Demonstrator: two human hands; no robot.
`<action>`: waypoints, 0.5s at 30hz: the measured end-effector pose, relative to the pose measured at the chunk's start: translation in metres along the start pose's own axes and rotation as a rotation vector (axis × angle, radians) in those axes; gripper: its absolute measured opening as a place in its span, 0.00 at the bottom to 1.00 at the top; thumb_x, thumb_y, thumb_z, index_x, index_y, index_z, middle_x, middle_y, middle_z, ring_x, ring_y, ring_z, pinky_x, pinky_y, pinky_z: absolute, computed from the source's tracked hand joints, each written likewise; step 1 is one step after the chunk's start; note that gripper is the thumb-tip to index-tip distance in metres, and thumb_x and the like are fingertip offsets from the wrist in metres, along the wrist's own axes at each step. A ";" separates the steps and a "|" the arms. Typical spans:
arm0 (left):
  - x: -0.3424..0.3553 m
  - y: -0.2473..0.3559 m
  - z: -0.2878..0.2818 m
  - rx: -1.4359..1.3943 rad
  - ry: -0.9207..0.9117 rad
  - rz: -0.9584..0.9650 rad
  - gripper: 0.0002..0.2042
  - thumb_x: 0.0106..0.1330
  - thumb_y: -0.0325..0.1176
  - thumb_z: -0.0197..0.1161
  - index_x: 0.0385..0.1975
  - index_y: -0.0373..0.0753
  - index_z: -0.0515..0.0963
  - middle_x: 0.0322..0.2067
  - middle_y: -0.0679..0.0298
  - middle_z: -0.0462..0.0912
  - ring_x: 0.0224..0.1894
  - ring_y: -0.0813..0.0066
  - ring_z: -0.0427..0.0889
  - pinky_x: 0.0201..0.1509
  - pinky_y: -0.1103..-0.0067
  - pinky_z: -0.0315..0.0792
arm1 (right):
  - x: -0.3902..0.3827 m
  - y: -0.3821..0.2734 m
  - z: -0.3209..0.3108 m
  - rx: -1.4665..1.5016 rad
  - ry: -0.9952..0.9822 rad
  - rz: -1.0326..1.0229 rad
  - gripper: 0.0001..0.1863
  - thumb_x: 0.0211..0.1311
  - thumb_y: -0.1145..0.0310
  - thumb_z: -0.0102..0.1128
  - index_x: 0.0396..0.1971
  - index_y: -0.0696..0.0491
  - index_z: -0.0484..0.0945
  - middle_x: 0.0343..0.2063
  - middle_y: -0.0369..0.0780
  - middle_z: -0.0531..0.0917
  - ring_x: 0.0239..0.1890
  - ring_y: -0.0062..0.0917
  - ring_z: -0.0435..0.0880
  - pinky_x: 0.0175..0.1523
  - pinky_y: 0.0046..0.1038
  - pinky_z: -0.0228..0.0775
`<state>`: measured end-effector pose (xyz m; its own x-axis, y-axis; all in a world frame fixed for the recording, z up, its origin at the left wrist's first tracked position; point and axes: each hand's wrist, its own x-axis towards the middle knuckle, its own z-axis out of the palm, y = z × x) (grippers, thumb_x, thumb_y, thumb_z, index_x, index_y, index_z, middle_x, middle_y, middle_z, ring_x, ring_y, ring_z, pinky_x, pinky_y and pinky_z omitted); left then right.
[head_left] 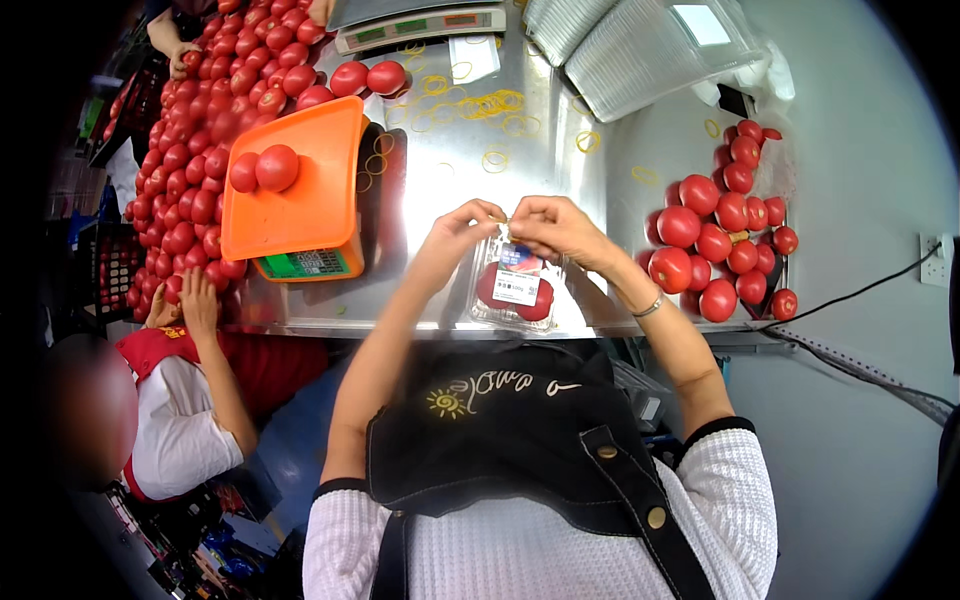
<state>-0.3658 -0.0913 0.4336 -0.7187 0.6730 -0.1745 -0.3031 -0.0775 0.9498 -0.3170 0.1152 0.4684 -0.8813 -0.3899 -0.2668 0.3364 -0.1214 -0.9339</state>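
Observation:
A clear plastic box (482,311) with red tomatoes (537,302) in it sits at the table's front edge, right before me. On its lid is a printed label (517,289) in white and blue. My left hand (466,229) and my right hand (560,229) meet over the box's far end, fingertips pinched together. Between them shows a bit of thin yellowish band, which looks like a rubber band (504,231). The fingers cover most of it, so whether it goes around the box is hidden.
An orange tray scale (335,180) with two tomatoes stands left, beside a large tomato heap (185,180). More tomatoes (715,243) lie right. Stacked clear boxes (640,60), yellow rubber bands (495,103) and another scale (420,30) are farther back. A co-worker's hands (195,300) touch the heap.

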 end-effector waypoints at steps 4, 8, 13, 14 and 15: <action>-0.008 0.028 -0.015 -0.401 -0.155 -0.014 0.11 0.64 0.33 0.57 0.20 0.41 0.66 0.25 0.61 0.77 0.30 0.75 0.74 0.50 0.76 0.68 | -0.028 0.005 -0.027 -0.472 0.095 -0.192 0.20 0.68 0.54 0.47 0.27 0.54 0.78 0.13 0.34 0.75 0.15 0.21 0.71 0.21 0.26 0.59; 0.006 0.033 -0.031 1.024 -0.278 0.158 0.14 0.68 0.39 0.52 0.24 0.37 0.73 0.12 0.59 0.72 0.20 0.69 0.74 0.32 0.66 0.72 | -0.046 -0.004 -0.041 -1.385 0.305 -0.201 0.16 0.65 0.53 0.48 0.38 0.44 0.82 0.22 0.41 0.83 0.25 0.38 0.81 0.26 0.37 0.69; 0.042 0.026 -0.046 1.510 -0.464 0.062 0.19 0.63 0.50 0.56 0.45 0.41 0.77 0.22 0.52 0.82 0.32 0.54 0.81 0.38 0.65 0.74 | -0.048 0.061 -0.066 -1.299 0.449 0.183 0.17 0.63 0.56 0.45 0.48 0.39 0.78 0.28 0.46 0.83 0.32 0.41 0.82 0.38 0.41 0.75; 0.043 0.019 -0.045 1.479 -0.509 -0.026 0.21 0.63 0.51 0.57 0.48 0.42 0.76 0.24 0.52 0.82 0.33 0.53 0.82 0.39 0.65 0.74 | -0.048 0.094 -0.070 -1.161 0.486 0.146 0.19 0.62 0.57 0.44 0.51 0.39 0.77 0.31 0.48 0.83 0.36 0.43 0.82 0.42 0.42 0.76; 0.042 -0.009 -0.065 1.437 -0.497 -0.029 0.27 0.61 0.54 0.58 0.55 0.44 0.72 0.28 0.53 0.83 0.35 0.56 0.83 0.39 0.68 0.75 | -0.044 0.099 -0.049 -1.106 0.517 0.204 0.19 0.63 0.57 0.42 0.48 0.43 0.77 0.30 0.49 0.83 0.32 0.41 0.83 0.40 0.40 0.76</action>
<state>-0.4337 -0.1102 0.4010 -0.3571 0.8562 -0.3735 0.7454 0.5022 0.4385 -0.2612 0.1654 0.3762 -0.9578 0.1255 -0.2586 0.2433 0.8333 -0.4965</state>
